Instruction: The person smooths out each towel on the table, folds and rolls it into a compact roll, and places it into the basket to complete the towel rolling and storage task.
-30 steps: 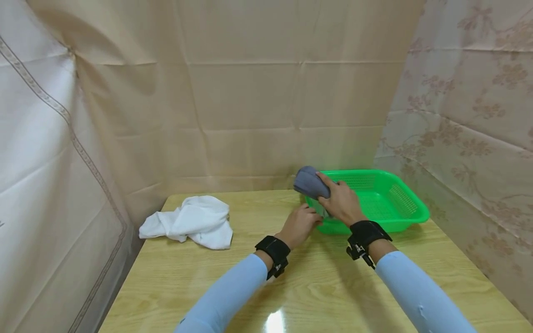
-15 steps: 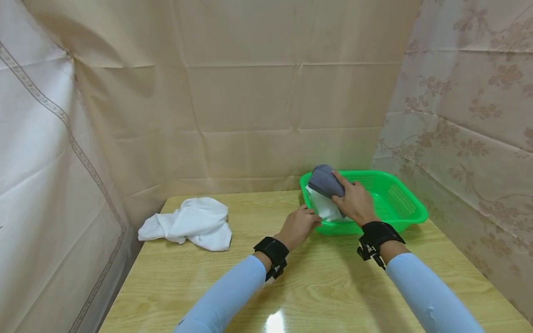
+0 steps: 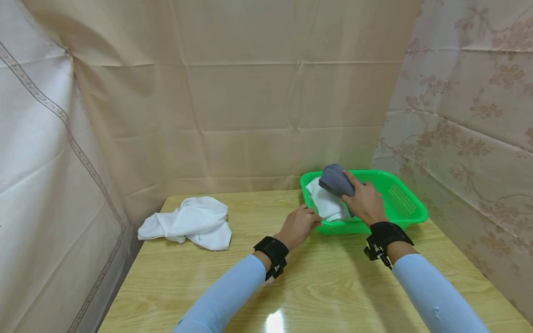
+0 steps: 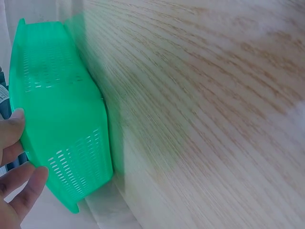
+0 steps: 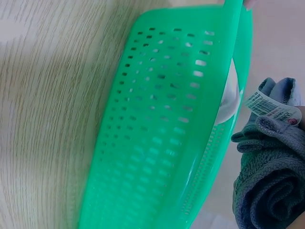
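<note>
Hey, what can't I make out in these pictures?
Head view: the rolled grey fabric towel and right hand hide how far the white cloth in the green rectangular plastic basket extends.
Left wrist view: the basket itself hides most of its contents; the picture's left edge crops the left hand.
Right wrist view: print on the white barcode label is too small to read.

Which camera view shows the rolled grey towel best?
The right wrist view: the towel is close, its spiral end and label visible, though cropped. The head view shows it smaller, in the right hand; the left wrist view, only slivers behind the basket.
</note>
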`<state>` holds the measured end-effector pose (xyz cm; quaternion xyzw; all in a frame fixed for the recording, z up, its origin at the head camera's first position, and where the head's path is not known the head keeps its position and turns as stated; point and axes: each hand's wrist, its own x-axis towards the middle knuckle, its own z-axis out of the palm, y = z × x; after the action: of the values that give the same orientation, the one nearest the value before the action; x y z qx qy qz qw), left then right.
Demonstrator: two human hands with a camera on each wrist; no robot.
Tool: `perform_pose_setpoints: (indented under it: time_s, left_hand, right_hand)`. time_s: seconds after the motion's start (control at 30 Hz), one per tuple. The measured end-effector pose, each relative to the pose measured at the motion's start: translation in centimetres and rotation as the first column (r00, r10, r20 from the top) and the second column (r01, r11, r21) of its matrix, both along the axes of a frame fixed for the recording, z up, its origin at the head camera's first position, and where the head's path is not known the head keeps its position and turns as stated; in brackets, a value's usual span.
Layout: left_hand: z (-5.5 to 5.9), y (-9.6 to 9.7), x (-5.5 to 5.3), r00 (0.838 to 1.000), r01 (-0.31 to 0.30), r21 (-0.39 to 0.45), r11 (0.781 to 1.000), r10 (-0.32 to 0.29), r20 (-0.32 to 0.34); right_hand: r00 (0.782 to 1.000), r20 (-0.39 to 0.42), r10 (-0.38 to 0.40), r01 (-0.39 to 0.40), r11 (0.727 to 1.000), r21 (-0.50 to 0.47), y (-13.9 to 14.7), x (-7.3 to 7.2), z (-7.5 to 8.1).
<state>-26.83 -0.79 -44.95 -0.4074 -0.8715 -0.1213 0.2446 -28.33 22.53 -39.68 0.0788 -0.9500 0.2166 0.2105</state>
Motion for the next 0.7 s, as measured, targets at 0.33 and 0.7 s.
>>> perform_pose_setpoints:
  time_s: [0.33, 0.7]
  left_hand:
    - [0.0, 0.1, 0.1, 1.0, 0.001, -0.005, 1.0, -0.001, 0.018]
    - [-0.1, 0.0, 0.1, 1.0, 0.009, 0.012, 1.0, -0.009, 0.016]
  right_hand:
    - [1.0, 0.005, -0.021, 0.021, 1.0, -0.006, 1.6, -0.1, -0.6]
    - [0.999, 0.002, -0.043, 0.043, 0.999, -0.009, 2.6, -0.1, -0.9]
